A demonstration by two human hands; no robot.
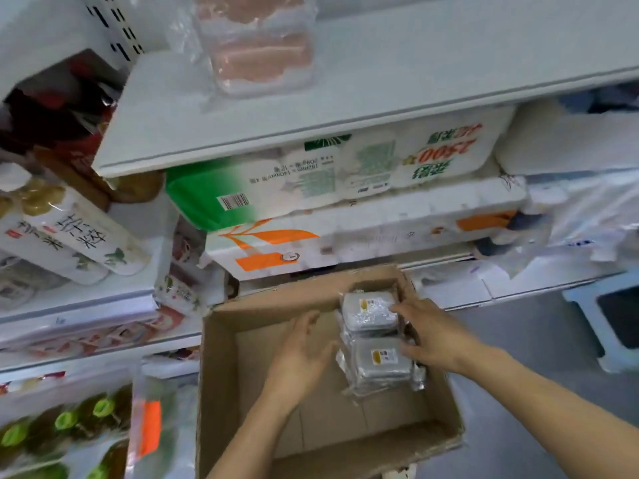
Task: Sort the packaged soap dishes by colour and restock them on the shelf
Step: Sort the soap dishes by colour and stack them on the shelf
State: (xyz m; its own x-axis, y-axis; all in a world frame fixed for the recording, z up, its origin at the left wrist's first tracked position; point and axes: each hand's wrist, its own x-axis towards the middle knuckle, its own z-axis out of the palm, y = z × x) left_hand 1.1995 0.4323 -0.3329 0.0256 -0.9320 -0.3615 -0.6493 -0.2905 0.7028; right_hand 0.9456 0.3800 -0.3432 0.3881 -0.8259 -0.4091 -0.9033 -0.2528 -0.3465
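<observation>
Grey soap dishes (375, 335), wrapped, sit stacked at the right side of the cardboard box (242, 326). Right hand (427, 335) rests on them, fingers curled over the near pack's edge; left hand (304, 354) spread flat beside them, holding nothing. Pink packs (256, 46) on the upper shelf (397, 88).

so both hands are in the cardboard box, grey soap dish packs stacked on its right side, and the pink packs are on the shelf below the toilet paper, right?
One thing is wrong: the head view shows the pink packs on the shelf above the toilet paper, not below it. The rest holds: left hand and right hand are in the cardboard box, with the grey soap dish packs stacked on its right side.
</observation>
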